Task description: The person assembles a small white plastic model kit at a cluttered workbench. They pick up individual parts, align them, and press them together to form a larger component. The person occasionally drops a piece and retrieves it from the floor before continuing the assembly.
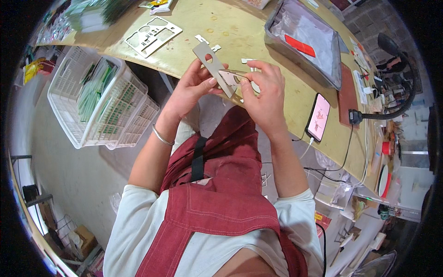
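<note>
Our left hand point(194, 90) has the beige plate point(216, 71) pinched, thumb on one side and fingers tucked behind, up at 12 o'clock and just over the table point(230, 18) edge. Right hand point(267, 87) is at 1 o'clock, thumb and fingertips pressed together on a thin tool point(240, 72), tweezers by the look of it. There's a pale flat bit point(229, 78) by the tip; can't tell if it's gripped or just touching.

We figure the plate is tilted like that so the tool can get at it, with the left hand steadying. The cut-out sheet point(170, 31) at 11 o'clock lies flat, probably parked out of the way. Phone point(318, 117) sits just before 3 o'clock by the table edge, likely so the white cable point(308, 147) reaches and we can glance at the pinkish picture on screen.

As for writing, we can't make out any on the plate. The red box point(324, 222) at 4 o'clock has a small yellow label point(318, 216), too tiny to read. No brands we can pick out either.
</note>
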{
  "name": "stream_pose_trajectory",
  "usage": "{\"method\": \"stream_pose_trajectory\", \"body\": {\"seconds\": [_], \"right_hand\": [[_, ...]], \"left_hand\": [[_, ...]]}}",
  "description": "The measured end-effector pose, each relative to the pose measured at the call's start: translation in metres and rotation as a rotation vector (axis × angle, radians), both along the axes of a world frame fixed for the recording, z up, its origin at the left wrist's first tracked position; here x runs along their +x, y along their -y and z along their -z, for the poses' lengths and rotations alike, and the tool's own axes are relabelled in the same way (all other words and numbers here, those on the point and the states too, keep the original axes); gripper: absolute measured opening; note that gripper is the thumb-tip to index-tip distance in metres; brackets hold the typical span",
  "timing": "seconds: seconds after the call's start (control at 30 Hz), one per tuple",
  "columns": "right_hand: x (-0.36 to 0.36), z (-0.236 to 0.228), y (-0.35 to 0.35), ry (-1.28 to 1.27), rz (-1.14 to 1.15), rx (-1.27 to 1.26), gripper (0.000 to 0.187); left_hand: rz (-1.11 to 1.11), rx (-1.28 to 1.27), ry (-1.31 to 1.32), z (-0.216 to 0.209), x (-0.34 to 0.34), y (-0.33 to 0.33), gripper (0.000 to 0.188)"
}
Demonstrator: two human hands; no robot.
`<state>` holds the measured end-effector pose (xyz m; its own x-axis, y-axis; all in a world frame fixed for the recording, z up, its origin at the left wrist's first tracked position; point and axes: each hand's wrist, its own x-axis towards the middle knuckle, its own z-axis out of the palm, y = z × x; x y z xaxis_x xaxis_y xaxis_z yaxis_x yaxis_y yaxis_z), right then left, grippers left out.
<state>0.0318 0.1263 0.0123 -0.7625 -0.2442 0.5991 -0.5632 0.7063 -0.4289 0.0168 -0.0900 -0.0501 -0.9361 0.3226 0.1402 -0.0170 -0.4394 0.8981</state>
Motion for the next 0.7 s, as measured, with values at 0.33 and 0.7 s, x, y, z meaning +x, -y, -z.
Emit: {"method": "stream_pose_trajectory", "body": {"seconds": [0.33, 0.7], "right_hand": [[-0.005, -0.008, -0.003, 0.012, -0.031, 0.098, 0.013], [-0.007, -0.002, -0.002, -0.002, -0.017, 0.102, 0.013]], "left_hand": [[-0.015, -0.014, -0.003, -0.002, 0.0, -0.001, 0.068], [-0.018, -0.02, -0.012, 0.001, -0.001, 0.0, 0.07]]}}
